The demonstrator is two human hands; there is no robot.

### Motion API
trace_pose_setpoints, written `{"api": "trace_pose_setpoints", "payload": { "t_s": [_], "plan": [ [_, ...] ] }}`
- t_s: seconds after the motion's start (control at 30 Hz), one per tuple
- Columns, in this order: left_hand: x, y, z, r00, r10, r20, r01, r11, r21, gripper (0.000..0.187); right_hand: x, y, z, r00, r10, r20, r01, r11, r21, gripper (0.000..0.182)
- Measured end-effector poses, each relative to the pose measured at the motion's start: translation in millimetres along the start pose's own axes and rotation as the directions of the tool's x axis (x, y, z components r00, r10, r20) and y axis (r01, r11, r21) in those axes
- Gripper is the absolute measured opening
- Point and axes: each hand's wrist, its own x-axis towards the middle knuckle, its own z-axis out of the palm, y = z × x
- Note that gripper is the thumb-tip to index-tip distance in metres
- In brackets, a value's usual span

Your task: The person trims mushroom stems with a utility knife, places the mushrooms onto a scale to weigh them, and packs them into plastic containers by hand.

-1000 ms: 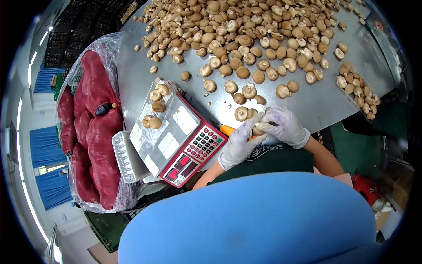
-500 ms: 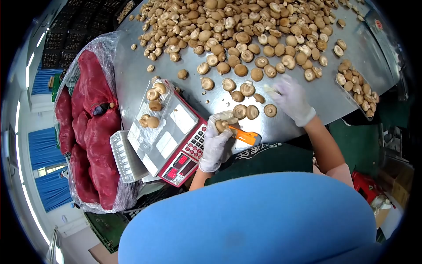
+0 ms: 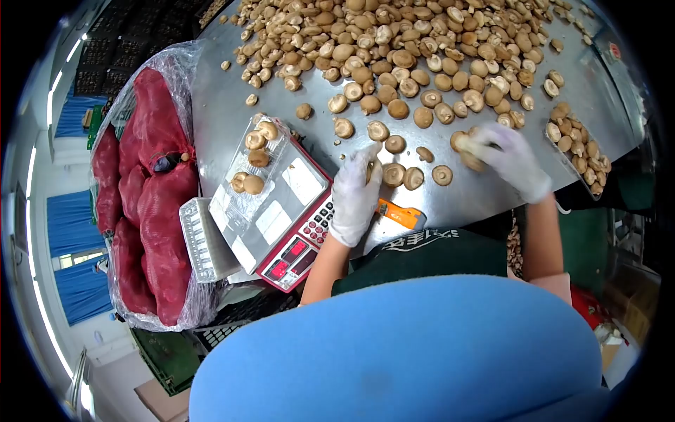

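Observation:
My left hand point(image 3: 355, 193), in a white glove, is beside the keypad of the red-and-white scale point(image 3: 325, 224). Its fingers curl round a brown mushroom point(image 3: 370, 171), mostly hidden by the glove. My gloved right hand point(image 3: 512, 160), slightly blurred, is over the steel table with its fingertips closed on a mushroom point(image 3: 471, 161); another mushroom point(image 3: 458, 141) shows at the fingers. Between the hands, several loose mushrooms point(image 3: 413, 178) lie on the metal. A clear plastic tray point(image 3: 235, 205) on the scale carries several mushrooms point(image 3: 257, 157). Near my left wrist lies a flat orange tool point(image 3: 401, 214).
A large heap of mushrooms point(image 3: 394, 42) covers the far side of the table point(image 3: 228, 91). Red mesh sacks point(image 3: 165, 218) in clear plastic stand left. Stacked clear trays point(image 3: 204, 239) sit beside the scale, and a filled mushroom tray point(image 3: 580, 151) is at the right edge.
My left hand has moved up, away from the orange tool, with its mushroom. My right hand has shifted right, and mushrooms now show at its fingertips. One mushroom from the near group has left its place.

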Motion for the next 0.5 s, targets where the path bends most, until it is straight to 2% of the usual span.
{"api": "trace_pose_setpoints", "payload": {
  "t_s": [0.03,0.1,0.13,0.17,0.2,0.23,0.27,0.33,0.37,0.4,0.43,0.47,0.5],
  "plan": [
    [9,-3,4,0.966,0.250,-0.069,-0.230,0.949,0.215,0.034,-21,5,-15,0.998,-0.065,-0.021,0.064,0.997,-0.053,0.028],
    [23,1,9,0.969,0.243,-0.050,-0.231,0.957,0.174,0.041,-67,18,-43,0.972,0.166,0.167,-0.189,0.973,0.129,0.024],
    [30,1,13,0.960,0.280,0.027,-0.280,0.942,0.185,0.043,-92,27,-52,0.959,0.219,0.178,-0.250,0.952,0.178,0.016],
    [36,1,16,0.944,0.314,0.106,-0.329,0.924,0.193,0.045,-110,28,-61,0.939,0.293,0.180,-0.312,0.946,0.085,0.015],
    [39,1,22,0.943,0.279,0.181,-0.318,0.918,0.238,0.043,-121,32,-61,0.946,0.303,0.118,-0.301,0.953,-0.041,0.015],
    [42,-2,28,0.941,0.282,0.188,-0.321,0.918,0.233,0.043,-128,36,-60,0.951,0.305,0.054,-0.293,0.942,-0.165,0.017],
    [45,-6,34,0.937,0.261,0.231,-0.317,0.914,0.253,0.039,-129,38,-58,0.950,0.310,0.047,-0.299,0.941,-0.161,0.017],
    [55,-14,38,0.931,0.177,0.320,-0.277,0.912,0.302,0.036,-122,39,-45,0.998,0.055,-0.036,-0.064,0.951,-0.304,0.019],
    [56,-16,39,0.928,0.185,0.324,-0.287,0.909,0.303,0.036,-110,43,-34,0.997,0.001,-0.079,-0.020,0.969,-0.246,0.020],
    [55,-16,39,0.947,0.145,0.288,-0.232,0.927,0.295,0.034,-95,37,-22,0.996,0.045,-0.080,-0.062,0.971,-0.233,0.021],
    [53,-15,38,0.963,0.102,0.250,-0.174,0.942,0.286,0.032,-80,44,-8,0.995,-0.018,-0.098,0.000,0.984,-0.177,0.021],
    [51,-12,38,0.974,0.113,0.196,-0.168,0.941,0.294,0.033,-62,47,5,0.996,-0.038,-0.080,0.013,0.958,-0.287,0.022],
    [48,-15,37,0.975,0.111,0.195,-0.166,0.940,0.299,0.033,-43,53,23,0.968,-0.229,-0.103,0.180,0.918,-0.354,0.025]
  ]
}}
